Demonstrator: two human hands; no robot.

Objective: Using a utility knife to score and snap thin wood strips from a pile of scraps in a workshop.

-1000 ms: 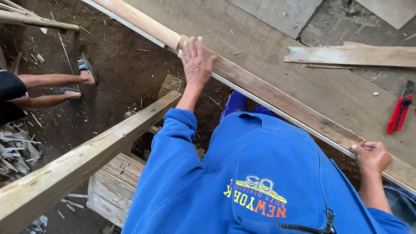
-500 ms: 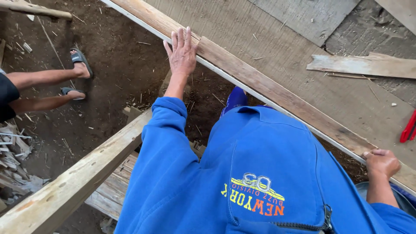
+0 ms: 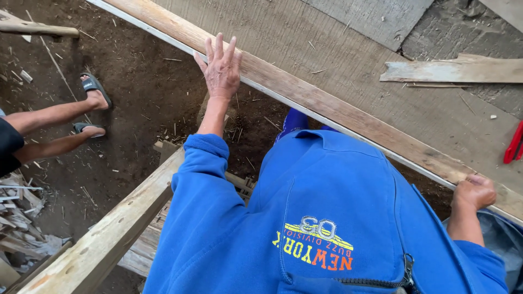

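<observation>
A long weathered wooden plank (image 3: 327, 106) runs diagonally from the upper left to the right edge, lying along the rim of a large plywood sheet (image 3: 348, 49). My left hand (image 3: 220, 68) lies flat on the plank with its fingers spread, holding nothing. At the lower right, my right hand (image 3: 474, 191) is curled over the plank's near edge and grips it. My blue hooded sweatshirt (image 3: 327, 218) fills the lower middle and hides what is below me.
Another person's bare legs in dark sandals (image 3: 92, 100) stand on the dirt floor at left. A thick wooden beam (image 3: 109, 234) slants across the lower left above wood scraps (image 3: 22, 228). A loose board (image 3: 457, 71) and a red-handled tool (image 3: 515, 144) lie on the plywood at right.
Both hands stay on the plank; my left hand's fingers have spread wider. The view has shifted, so the red tool now sits at the right edge.
</observation>
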